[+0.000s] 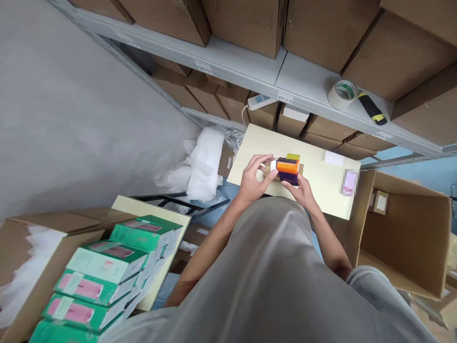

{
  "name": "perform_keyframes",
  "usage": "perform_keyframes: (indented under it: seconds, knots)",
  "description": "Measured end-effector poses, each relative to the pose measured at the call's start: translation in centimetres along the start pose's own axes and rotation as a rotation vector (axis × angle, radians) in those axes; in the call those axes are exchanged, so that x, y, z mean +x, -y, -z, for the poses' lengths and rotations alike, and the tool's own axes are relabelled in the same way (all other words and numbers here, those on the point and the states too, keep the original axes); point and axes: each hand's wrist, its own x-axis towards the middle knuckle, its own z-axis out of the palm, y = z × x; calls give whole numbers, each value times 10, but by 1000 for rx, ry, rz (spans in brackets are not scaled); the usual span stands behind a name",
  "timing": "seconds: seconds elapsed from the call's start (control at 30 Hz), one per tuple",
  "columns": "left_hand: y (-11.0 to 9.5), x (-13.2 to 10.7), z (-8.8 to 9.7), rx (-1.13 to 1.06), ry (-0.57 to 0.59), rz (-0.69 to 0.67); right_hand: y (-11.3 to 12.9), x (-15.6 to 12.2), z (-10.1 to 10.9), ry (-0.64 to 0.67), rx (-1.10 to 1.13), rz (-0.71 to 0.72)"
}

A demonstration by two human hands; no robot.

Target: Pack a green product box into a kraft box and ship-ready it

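Note:
My right hand [303, 189] grips a small box with orange and purple bands [288, 169] from below, over the near edge of a pale yellow table [321, 190]. My left hand [254, 177] is curled at the box's left end, fingertips pinching a small white piece there. A yellow-green part and a brown item show just behind the box. My grey shirt hides both forearms' lower parts.
Green and pink boxes [107, 271] are stacked at lower left. An open cardboard carton [410, 233] stands at right. Grey shelving holds brown cartons, a tape roll [342, 94], a yellow-black cutter [372, 108] and a power strip [259, 99]. White packing foam [203, 164] lies on the floor.

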Motion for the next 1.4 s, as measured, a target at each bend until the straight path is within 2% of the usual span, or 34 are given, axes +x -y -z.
perform_keyframes:
  seconds: [0.1,0.23,0.43,0.63,0.77,0.9,1.1,1.23,1.4]
  knots:
    - [-16,11,19,-10,16,-47,7,0,3,56,-163,99]
    - [-31,14,35,13,73,-83,17,3,11,73,-357,303]
    - [-44,13,48,35,85,-149,36,5,28,95,-623,557]
    - [-57,22,56,140,128,-242,60,3,31,24,-836,727]
    - [-61,22,58,189,162,-306,70,0,32,-13,-932,750]
    - [-62,17,61,214,145,-373,78,-5,33,-26,-963,771]
    - [-72,3,72,292,80,-386,83,-9,34,-53,-990,789]
    - [-81,-2,79,359,83,-362,83,-12,35,-86,-1023,789]
    - [-90,-2,80,386,65,-397,84,-17,37,-141,-1057,746]
